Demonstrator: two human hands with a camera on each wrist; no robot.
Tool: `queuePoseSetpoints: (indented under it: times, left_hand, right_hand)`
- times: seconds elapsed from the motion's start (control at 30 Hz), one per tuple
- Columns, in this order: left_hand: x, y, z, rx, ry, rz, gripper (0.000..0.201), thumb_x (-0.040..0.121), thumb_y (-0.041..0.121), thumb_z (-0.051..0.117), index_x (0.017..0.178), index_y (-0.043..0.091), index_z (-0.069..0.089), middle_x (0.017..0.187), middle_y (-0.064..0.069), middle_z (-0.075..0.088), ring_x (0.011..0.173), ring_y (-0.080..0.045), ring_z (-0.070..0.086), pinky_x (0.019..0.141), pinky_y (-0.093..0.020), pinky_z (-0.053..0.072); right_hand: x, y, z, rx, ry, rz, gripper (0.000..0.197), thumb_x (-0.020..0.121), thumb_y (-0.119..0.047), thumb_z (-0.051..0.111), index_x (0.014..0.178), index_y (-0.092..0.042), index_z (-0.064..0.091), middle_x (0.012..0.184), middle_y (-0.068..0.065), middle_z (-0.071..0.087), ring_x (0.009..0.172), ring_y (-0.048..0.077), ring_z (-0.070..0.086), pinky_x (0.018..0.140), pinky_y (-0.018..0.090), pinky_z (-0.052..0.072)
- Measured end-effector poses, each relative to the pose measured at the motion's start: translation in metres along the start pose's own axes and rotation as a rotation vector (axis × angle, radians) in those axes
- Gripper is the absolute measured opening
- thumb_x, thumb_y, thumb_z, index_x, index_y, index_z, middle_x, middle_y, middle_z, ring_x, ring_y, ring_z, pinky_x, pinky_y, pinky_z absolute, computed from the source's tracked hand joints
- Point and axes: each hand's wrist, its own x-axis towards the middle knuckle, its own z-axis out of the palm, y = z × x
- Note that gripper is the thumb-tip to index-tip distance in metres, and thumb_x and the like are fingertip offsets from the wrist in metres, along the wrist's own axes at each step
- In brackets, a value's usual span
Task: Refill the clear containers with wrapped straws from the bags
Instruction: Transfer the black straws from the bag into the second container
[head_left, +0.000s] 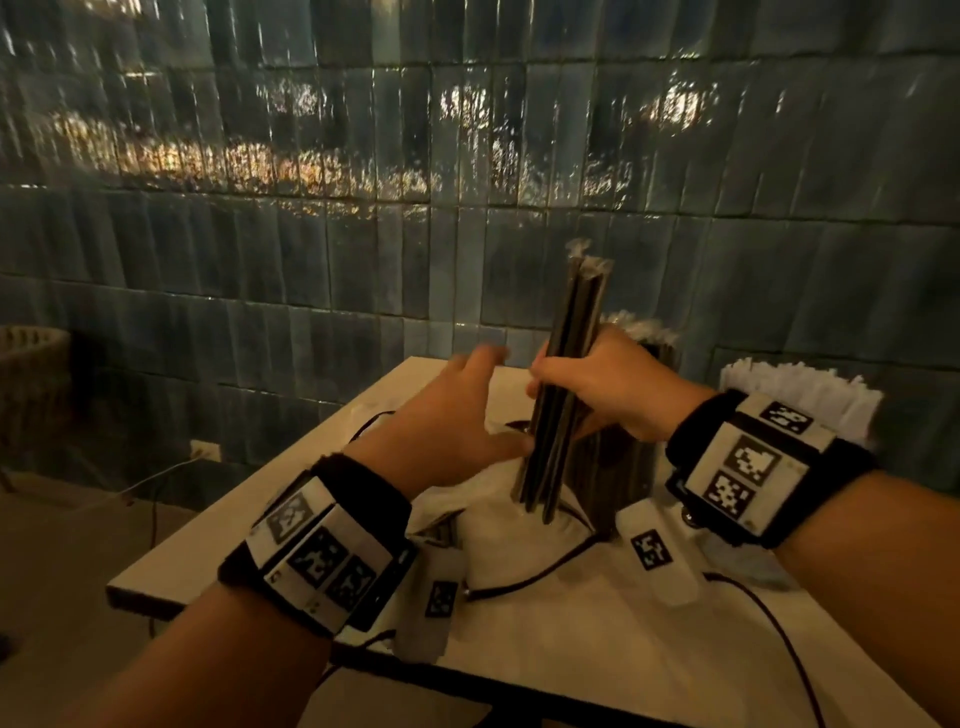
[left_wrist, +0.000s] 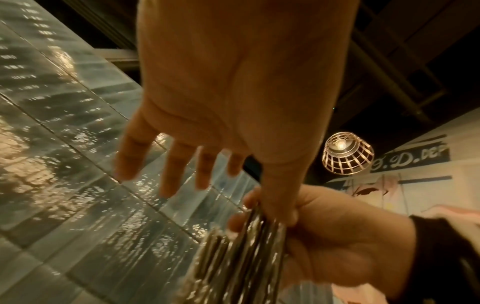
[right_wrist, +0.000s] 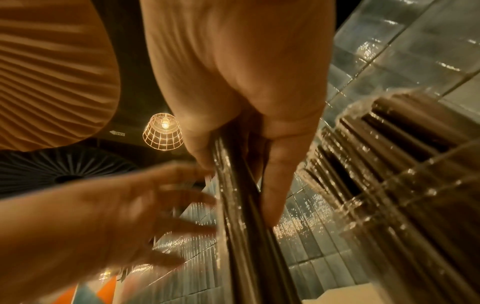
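My right hand (head_left: 587, 387) grips a bundle of dark wrapped straws (head_left: 563, 384) upright above the white table (head_left: 218, 525); the same bundle of straws (right_wrist: 239, 216) runs down from my right hand (right_wrist: 246, 131) in the right wrist view. My left hand (head_left: 467, 410) is spread open just left of the bundle, its thumb near the straws. In the left wrist view the left hand's fingers (left_wrist: 168, 170) are splayed and the straws (left_wrist: 233, 257) sit in my right hand (left_wrist: 324, 236). A clear container (right_wrist: 405, 185) packed with dark straws stands right behind the bundle.
A container of white wrapped straws (head_left: 800, 400) stands at the table's far right. A white bag (head_left: 519, 540) and black cables (head_left: 540, 571) lie under the hands. A blue tiled wall (head_left: 363, 234) is close behind. The table's left edge drops to the floor.
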Motion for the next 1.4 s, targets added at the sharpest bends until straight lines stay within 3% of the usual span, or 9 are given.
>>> queuePoseSetpoints:
  times: [0.13, 0.23, 0.4, 0.57, 0.67, 0.77, 0.9, 1.13, 1.4]
  left_hand:
    - [0.024, 0.050, -0.011, -0.188, 0.275, 0.326, 0.082, 0.090, 0.029, 0.061, 0.149, 0.039, 0.004, 0.155, 0.008, 0.015, 0.134, 0.002, 0.018, 0.099, -0.005, 0.016]
    - [0.042, 0.076, -0.012, -0.069, 0.376, 0.430, 0.076, 0.091, 0.026, 0.059, 0.151, 0.023, 0.014, 0.157, 0.002, 0.017, 0.134, 0.005, 0.013, 0.100, 0.004, 0.007]
    - [0.056, 0.098, -0.003, -0.004, 0.378, 0.424, 0.034, 0.086, 0.017, 0.066, 0.118, 0.010, 0.059, 0.116, -0.003, 0.057, 0.106, -0.012, 0.052, 0.085, -0.005, 0.030]
    - [0.063, 0.108, 0.004, -0.091, 0.373, 0.437, 0.013, 0.084, 0.003, 0.063, 0.088, 0.013, 0.056, 0.090, 0.004, 0.047, 0.074, -0.001, 0.043, 0.072, -0.005, 0.034]
    - [0.071, 0.111, 0.004, -0.144, 0.397, 0.396, 0.017, 0.085, 0.002, 0.062, 0.088, 0.015, 0.052, 0.091, 0.005, 0.045, 0.075, 0.000, 0.043, 0.071, -0.001, 0.032]
    - [0.073, 0.109, 0.004, -0.223, 0.395, 0.458, 0.034, 0.086, 0.008, 0.064, 0.118, 0.015, 0.054, 0.110, 0.003, 0.044, 0.092, -0.004, 0.045, 0.082, 0.003, 0.030]
    - [0.071, 0.080, 0.019, -0.409, 0.246, 0.326, 0.074, 0.091, 0.039, 0.055, 0.147, 0.036, 0.006, 0.150, 0.001, 0.019, 0.130, -0.001, 0.025, 0.105, -0.012, 0.025]
    - [0.063, 0.016, 0.073, 0.215, -0.141, 0.151, 0.073, 0.077, 0.023, 0.071, 0.140, 0.031, 0.035, 0.142, 0.007, 0.035, 0.128, -0.015, 0.037, 0.105, -0.038, 0.041]
    - [0.084, 0.016, 0.079, 0.204, -0.122, 0.148, 0.045, 0.076, 0.023, 0.070, 0.118, 0.029, 0.054, 0.120, 0.005, 0.045, 0.098, -0.014, 0.052, 0.080, -0.023, 0.044]
  right_hand:
    - [-0.007, -0.002, -0.014, -0.154, -0.033, -0.137, 0.011, 0.086, -0.020, 0.066, 0.090, -0.009, 0.066, 0.071, 0.000, 0.069, 0.065, 0.012, 0.067, 0.047, 0.023, 0.051]
    - [-0.011, -0.004, -0.016, -0.256, -0.069, -0.272, 0.014, 0.086, -0.011, 0.065, 0.100, -0.011, 0.063, 0.090, 0.001, 0.068, 0.083, 0.012, 0.065, 0.064, 0.021, 0.055]
    - [-0.016, -0.006, -0.027, -0.299, -0.078, -0.459, 0.034, 0.087, 0.004, 0.059, 0.121, 0.001, 0.051, 0.093, -0.016, 0.045, 0.087, -0.013, 0.041, 0.071, -0.007, 0.033]
    - [-0.012, 0.002, -0.037, -0.286, 0.000, -0.497, 0.027, 0.083, 0.003, 0.063, 0.101, -0.016, 0.053, 0.085, -0.017, 0.051, 0.076, -0.024, 0.049, 0.066, -0.003, 0.038]
    - [-0.008, 0.011, -0.038, -0.287, 0.008, -0.409, 0.017, 0.082, -0.008, 0.068, 0.076, -0.021, 0.057, 0.063, -0.013, 0.060, 0.057, -0.011, 0.052, 0.051, 0.009, 0.040]
    - [-0.007, 0.012, -0.043, -0.274, 0.036, -0.404, 0.018, 0.086, -0.012, 0.064, 0.077, -0.026, 0.057, 0.065, -0.013, 0.063, 0.063, -0.004, 0.058, 0.053, 0.019, 0.044]
    - [-0.003, 0.003, -0.065, -0.118, 0.121, -0.322, 0.012, 0.084, -0.015, 0.065, 0.076, -0.022, 0.061, 0.061, -0.008, 0.065, 0.058, 0.004, 0.065, 0.045, 0.019, 0.048]
    - [0.020, -0.015, -0.093, -0.055, 0.190, -0.269, 0.005, 0.081, -0.016, 0.067, 0.079, -0.018, 0.062, 0.068, -0.003, 0.071, 0.066, 0.014, 0.070, 0.047, 0.030, 0.054]
    - [0.043, -0.011, -0.088, -0.155, 0.183, -0.390, 0.020, 0.078, -0.011, 0.069, 0.066, -0.023, 0.058, 0.062, -0.006, 0.060, 0.068, 0.022, 0.066, 0.056, 0.034, 0.055]
